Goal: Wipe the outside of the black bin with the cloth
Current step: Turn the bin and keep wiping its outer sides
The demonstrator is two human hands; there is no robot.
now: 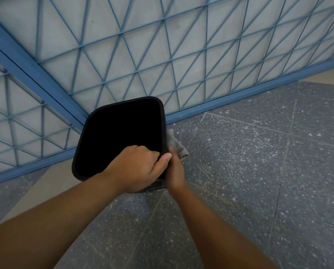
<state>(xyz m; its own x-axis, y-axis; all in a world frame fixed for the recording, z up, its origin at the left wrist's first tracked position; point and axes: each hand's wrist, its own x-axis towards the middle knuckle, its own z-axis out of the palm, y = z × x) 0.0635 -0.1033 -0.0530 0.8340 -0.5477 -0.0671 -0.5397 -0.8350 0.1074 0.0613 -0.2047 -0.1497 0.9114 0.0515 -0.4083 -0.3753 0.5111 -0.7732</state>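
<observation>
Mid-wipe, by the look of it. Black rounded-square plastic bin (121, 136) stands on speckled grey floor (259, 171) by blue wire-mesh gate (162, 55). Left hand (137, 167) grips its near rim; right hand (175, 169) presses grey cloth (177, 145) to the right wall, fingers hidden. Other sides: progress unclear.

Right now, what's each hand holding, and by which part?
The left hand grips the black bin by its near rim corner, fingers inside, thumb outside. The right hand holds the grey cloth against the bin's outer right side.
</observation>
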